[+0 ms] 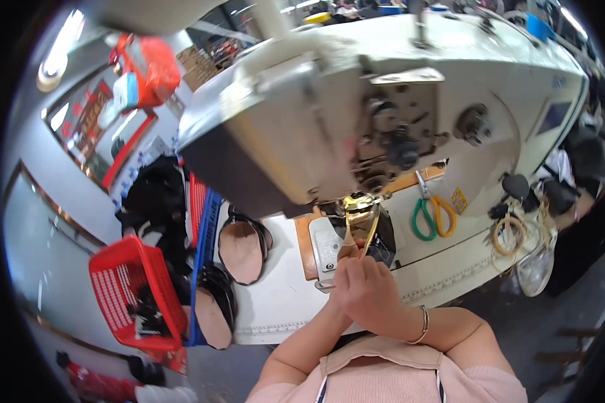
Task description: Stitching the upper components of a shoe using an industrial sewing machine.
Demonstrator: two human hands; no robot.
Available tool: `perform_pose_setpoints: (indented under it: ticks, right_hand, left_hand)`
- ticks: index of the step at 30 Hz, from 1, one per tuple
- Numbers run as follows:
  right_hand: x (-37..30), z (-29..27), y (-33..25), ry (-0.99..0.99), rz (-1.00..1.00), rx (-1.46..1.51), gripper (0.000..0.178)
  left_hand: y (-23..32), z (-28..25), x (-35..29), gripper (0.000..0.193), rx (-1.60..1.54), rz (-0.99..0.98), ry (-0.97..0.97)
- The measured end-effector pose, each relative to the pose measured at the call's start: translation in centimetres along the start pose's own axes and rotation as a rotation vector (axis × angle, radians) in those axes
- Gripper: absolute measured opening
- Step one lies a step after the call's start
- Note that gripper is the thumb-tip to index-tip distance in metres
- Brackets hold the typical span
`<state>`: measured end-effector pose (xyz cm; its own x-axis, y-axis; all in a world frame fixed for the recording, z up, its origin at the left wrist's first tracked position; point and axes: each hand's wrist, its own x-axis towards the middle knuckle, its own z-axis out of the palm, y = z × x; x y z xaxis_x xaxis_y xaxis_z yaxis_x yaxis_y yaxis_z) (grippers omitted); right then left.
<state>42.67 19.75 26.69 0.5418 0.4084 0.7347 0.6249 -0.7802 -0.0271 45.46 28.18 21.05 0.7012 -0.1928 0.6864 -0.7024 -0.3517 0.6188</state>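
Observation:
My right hand (368,287), with a bangle at its wrist, is closed just in front of the sewing machine's needle area. Its fingertips pinch the lower end of a thin yellow strip-like piece (371,235), which slants up toward the gold-coloured sewing attachment (357,203). My left hand (347,250) reaches up beneath the right one, close to the attachment. Most of it is hidden, so its grip cannot be made out. A dark piece (384,236) lies right of the strip under the machine head. Left of the hands is a metal plate (327,245) on the bed.
The white sewing machine (275,127) fills the upper middle. Scissors with green and orange handles (435,216) lie to the right, beside rings of tape (508,235). Pale-lined dark shoe pieces (242,252) lie at left, near a blue basket edge (205,262) and a red basket (124,292).

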Motion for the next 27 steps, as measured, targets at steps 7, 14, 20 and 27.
perform_pose_setpoints:
  ticks: [7, 14, 20, 27]
  right_hand:
    - [-0.6, -0.8, 2.2, 0.007, 0.059, 0.252, 0.022]
    - [-1.2, -0.7, 5.8, -0.179, 0.501, 1.006, 0.013]
    - [0.1, -1.0, 6.2, -0.297, 0.432, 0.956, 0.013]
    - [0.3, -0.9, 6.4, -0.261, 0.371, 0.883, 0.011]
  left_hand:
    - [-0.5, -2.1, -0.8, 0.018, -1.479, -0.877, 0.353]
    - [0.8, -4.0, 1.1, 0.02, -0.803, -0.705, 0.271]
    - [1.4, -4.2, 1.0, 0.018, -0.648, -0.564, 0.238]
    - [0.7, -3.6, 1.5, 0.019, -0.725, -0.612, 0.268]
